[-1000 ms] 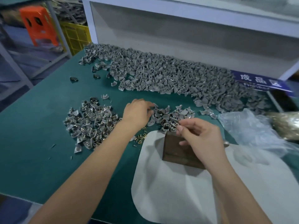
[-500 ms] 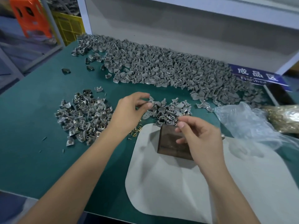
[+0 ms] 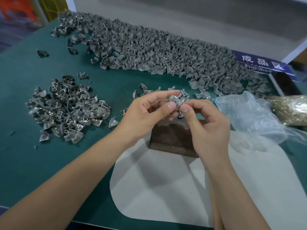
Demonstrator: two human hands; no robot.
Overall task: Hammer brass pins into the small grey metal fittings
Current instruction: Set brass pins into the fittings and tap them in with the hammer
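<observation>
**A:** Walk me across the bench, left first.

**B:** At nine o'clock from my hands sits the pile with pins in (image 3: 66, 108); brass glints show among the grey there. Running from eleven o'clock round to two, along the back, is the big heap of bare fittings (image 3: 157, 48). Between them, my left hand (image 3: 146, 112) pinches one grey fitting (image 3: 175, 99) by thumb and forefinger, lifted above the dark block (image 3: 172, 138).

**A:** And the other hand?

**B:** My right hand (image 3: 207, 123) meets it at the fitting, thumb and forefinger closed tight at its lower edge. I think there's a brass pin between those tips, but it's too small to be sure. At three o'clock lie the clear plastic bag (image 3: 252, 117) and, beyond it, the bag of brass pins (image 3: 292, 110).

**A:** So which step is this?

**B:** Seating a pin in the fitting's hole by hand, I'd judge. Next it wants setting down square on the block, and then a hammer, which I can't see anywhere here.

**A:** What's changed?

**B:** A second ago my left hand was down in the small cluster of loose fittings (image 3: 149, 92) at twelve o'clock and my right waited over the block. Now both have come together, raised, on one piece.
</observation>
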